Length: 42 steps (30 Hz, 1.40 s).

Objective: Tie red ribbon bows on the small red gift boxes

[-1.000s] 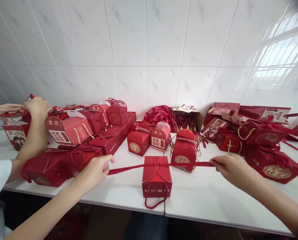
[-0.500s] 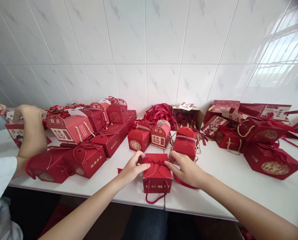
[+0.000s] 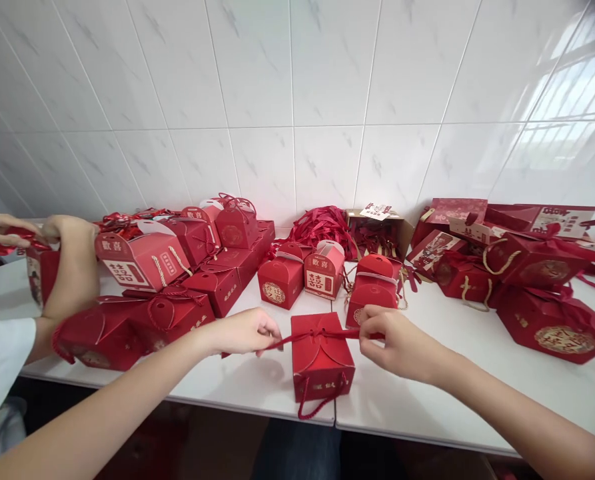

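Observation:
A red gift box (image 3: 322, 360) stands near the table's front edge, a rope handle hanging over its front. Across its top runs a red ribbon (image 3: 317, 333), crossed or knotted at the middle. My left hand (image 3: 250, 331) is closed on the ribbon's left end, beside the box. On the other side my right hand (image 3: 390, 340) pinches the right end. The ribbon is stretched between both hands, and neither hand touches the box.
Red boxes (image 3: 217, 283) fill the left side, where a person's arms (image 3: 74, 267) handle red ribbon. Behind lie a ribbon pile (image 3: 324, 227) and an open carton (image 3: 404, 233). More boxes (image 3: 552, 327) stand at right. White tiled wall (image 3: 327, 67) behind.
My hands have moved apart from the box top, drawing the ribbon out to both sides. The box appears slightly turned. The other person's hand at the far left has moved right with its ribbon.

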Motion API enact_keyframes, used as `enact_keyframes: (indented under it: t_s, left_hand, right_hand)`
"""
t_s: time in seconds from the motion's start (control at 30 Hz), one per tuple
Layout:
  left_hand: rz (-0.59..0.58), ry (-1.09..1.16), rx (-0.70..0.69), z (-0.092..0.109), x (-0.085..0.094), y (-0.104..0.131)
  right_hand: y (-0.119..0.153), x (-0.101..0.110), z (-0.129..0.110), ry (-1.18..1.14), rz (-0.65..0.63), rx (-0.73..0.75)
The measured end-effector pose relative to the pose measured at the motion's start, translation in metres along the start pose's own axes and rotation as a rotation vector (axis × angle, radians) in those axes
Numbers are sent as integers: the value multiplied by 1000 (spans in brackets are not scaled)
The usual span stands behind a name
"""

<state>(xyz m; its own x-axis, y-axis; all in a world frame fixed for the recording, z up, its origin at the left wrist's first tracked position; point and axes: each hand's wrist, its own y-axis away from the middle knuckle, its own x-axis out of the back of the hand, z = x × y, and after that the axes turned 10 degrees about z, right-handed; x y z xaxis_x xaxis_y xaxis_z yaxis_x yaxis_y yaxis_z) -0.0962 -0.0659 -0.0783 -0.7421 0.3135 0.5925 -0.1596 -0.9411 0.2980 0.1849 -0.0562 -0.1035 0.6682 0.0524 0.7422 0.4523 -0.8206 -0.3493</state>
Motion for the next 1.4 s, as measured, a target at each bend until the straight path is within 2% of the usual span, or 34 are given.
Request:
enact_keyframes:
  t_s: [0.07, 0.13, 0.2, 0.27, 0.37, 0.43, 0.53, 0.6, 0.67, 0.8, 0.93, 1.0, 1.13, 1.2, 1.4]
  left_hand:
    - [-222, -32, 8, 8, 3, 1]
    - [-341, 43, -28, 16, -1, 4]
    - [-299, 188, -54, 22, -11, 10]
    - [-158, 278, -69, 24, -25, 15]
    - [87, 274, -226, 25, -45, 18]
    - [199, 201, -354, 24, -56, 15]
    - [411, -42, -467, 22, -70, 8]
    - [561, -232, -532, 19, -78, 3]
    - [636, -343, -589, 16, -84, -1]
    - [702, -336, -720, 7, -90, -4]
    - [756, -279, -863, -2, -88, -4]
    - [707, -259, -902, -5, -82, -6]
    - [494, -231, -966, -5, -66, -14]
    - [435, -202, -977, -2, -60, -18]
    - [488, -66, -922, 8, -60, -23]
  right_hand:
    - [0, -9, 1, 228, 151, 69]
    - [-2, -19, 1, 280, 316, 136]
    - [-3, -26, 0, 155, 447, 184]
    - [-4, -29, -4, -41, 496, 181]
    - [-3, -30, -14, -278, 418, 101]
    - [-5, -31, -19, -369, 330, 36]
    - [-11, -36, -22, -414, 234, -53]
    - [-14, -40, -21, -431, 230, -103]
    - [-16, -43, -19, -454, 246, -144]
    - [-16, -41, -20, -425, 255, -186]
    - [-19, -36, -23, -363, 237, -181]
    - [-20, -34, -23, -332, 202, -165]
    - [-23, -32, -18, -248, 89, -116]
    - [-25, -31, -16, -237, 31, -78]
    - [-35, -26, -10, -234, -53, 25]
